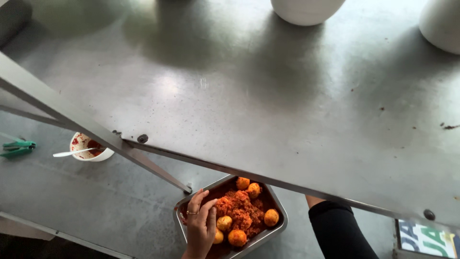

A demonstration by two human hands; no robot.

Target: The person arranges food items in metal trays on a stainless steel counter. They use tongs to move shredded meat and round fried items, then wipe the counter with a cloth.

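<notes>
A steel tray (282,221) sits on the lower steel table (96,201) and holds an orange-red crumbly mix (237,206) with several round orange balls (271,217) around it. My left hand (200,228), a ring on one finger, lies over the tray's left rim. Its fingers are spread flat and the thumb reaches toward the mix; nothing is gripped. Of my right arm only the black sleeve (338,230) shows, right of the tray. The right hand itself is hidden under the upper steel shelf (268,96).
The upper shelf fills most of the view and hides the tray's far edge. Two white rounded vessels (306,9) (443,24) stand on it. Below at left are a white bowl (93,152) with red smears and a spoon (72,153), and a green tool (17,147).
</notes>
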